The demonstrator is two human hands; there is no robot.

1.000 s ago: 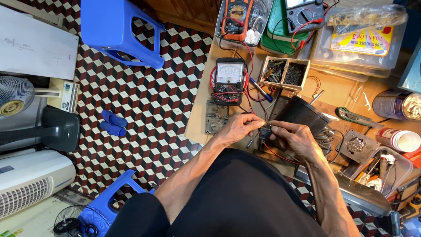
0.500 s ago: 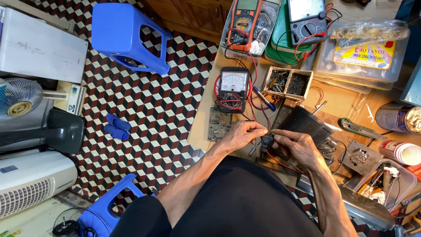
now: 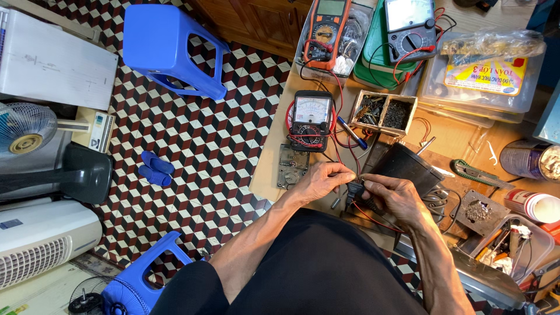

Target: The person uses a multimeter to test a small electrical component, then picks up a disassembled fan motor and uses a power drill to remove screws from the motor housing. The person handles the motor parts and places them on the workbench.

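The left hand (image 3: 319, 179) and right hand (image 3: 392, 195) are pinching one small black plug (image 3: 354, 190) between their fingertips — red wires are trailing from it. Just beyond them three multimeters are lying: black (image 3: 311, 119), orange (image 3: 325, 29), grey (image 3: 411, 26) — plus one two-compartment screw box (image 3: 384, 112).

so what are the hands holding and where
Both hands pinch a small black plug with red and black wires: left hand at its upper end, right hand on its side. The exact grip is hard to tell.
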